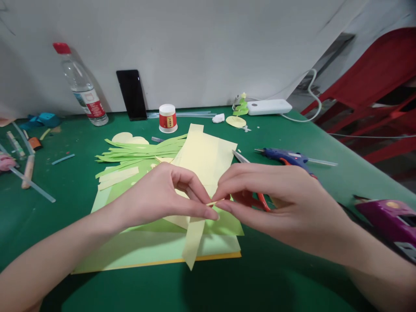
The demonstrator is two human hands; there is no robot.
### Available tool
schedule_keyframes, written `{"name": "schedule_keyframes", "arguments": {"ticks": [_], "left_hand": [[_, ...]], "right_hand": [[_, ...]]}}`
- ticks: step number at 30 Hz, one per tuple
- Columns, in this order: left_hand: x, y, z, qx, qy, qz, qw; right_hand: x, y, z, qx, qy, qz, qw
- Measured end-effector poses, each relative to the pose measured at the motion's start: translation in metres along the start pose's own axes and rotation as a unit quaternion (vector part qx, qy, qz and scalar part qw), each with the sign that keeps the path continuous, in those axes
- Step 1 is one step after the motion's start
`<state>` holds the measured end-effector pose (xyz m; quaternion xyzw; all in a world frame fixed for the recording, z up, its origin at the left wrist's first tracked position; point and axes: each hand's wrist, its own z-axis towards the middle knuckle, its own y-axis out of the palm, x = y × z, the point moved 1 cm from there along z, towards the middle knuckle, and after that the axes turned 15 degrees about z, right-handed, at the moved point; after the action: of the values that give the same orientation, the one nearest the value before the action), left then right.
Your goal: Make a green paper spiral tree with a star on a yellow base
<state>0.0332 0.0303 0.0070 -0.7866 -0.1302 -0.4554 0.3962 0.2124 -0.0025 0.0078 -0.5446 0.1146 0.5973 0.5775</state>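
My left hand (169, 190) pinches a pale yellow paper strip (194, 245) between thumb and fingers. The strip's free end hangs down in front of the paper stack. Fingertips of my right hand (260, 195) meet the left ones and pinch the same piece at a narrow, folded-looking part. Beneath both hands lie sheets of pale yellow paper (208, 151) and light green paper (156, 247). Cut green strips (143, 151) are heaped behind my left hand. Scissors (239, 157) with orange handles lie partly hidden under my right hand.
A blue glue gun (282, 156) lies to the right, a purple tool (390, 216) nearer me. Along the wall stand a bottle (82, 86), a phone (131, 95), a paper cup (168, 118), a small paper tree (241, 106) and a white power strip (269, 106). Glue sticks (34, 184) lie left.
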Motion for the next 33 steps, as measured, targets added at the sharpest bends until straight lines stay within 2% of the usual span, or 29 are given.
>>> {"name": "schedule_keyframes", "arguments": {"ticks": [6,13,25,29,33], "left_hand": [[-0.003,-0.002,-0.001,-0.017,0.021,-0.01,1.0],[-0.005,-0.002,0.0,-0.088,0.041,-0.098,0.99],[-0.001,-0.001,0.0,-0.137,0.023,-0.024,0.99],[-0.001,0.0,-0.001,-0.139,0.023,-0.032,0.989],[-0.003,0.002,-0.001,-0.126,0.012,-0.083,0.988]], "right_hand": [[0.0,-0.002,0.003,0.025,-0.005,0.001,1.0],[0.003,-0.007,0.004,0.024,-0.02,0.013,0.999],[0.006,-0.008,0.006,0.003,-0.023,0.027,0.999],[0.008,-0.009,0.006,-0.006,-0.026,0.053,0.998],[0.009,-0.012,0.006,-0.025,-0.037,0.078,0.996]]}}
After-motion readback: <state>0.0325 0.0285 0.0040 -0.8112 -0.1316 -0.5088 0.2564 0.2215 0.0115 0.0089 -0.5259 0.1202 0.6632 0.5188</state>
